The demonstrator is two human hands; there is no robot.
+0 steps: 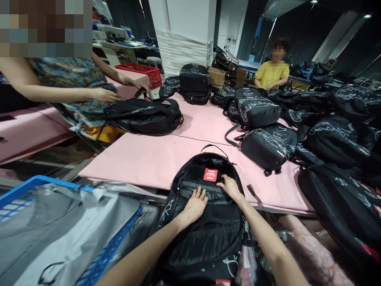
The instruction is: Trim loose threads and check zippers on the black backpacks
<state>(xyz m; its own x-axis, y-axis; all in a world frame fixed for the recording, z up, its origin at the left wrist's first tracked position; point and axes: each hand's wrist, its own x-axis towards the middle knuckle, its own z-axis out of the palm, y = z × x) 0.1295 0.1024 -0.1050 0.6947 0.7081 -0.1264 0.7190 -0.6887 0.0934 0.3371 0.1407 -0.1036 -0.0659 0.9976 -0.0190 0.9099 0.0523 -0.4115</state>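
Black backpack [205, 238], red label [210, 174] up, lies half on the pink counter [143, 159], its lower half overhanging the near edge. Left hand [195, 204] and right hand [230, 186] rest open and flat on it, gripping nothing; pressing lower down might slide it off.

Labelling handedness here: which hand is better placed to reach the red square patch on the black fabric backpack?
Right, likely. The right hand lies flat on the black fabric backpack, fingertips just beside the red square patch; the left hand rests lower, farther from it.
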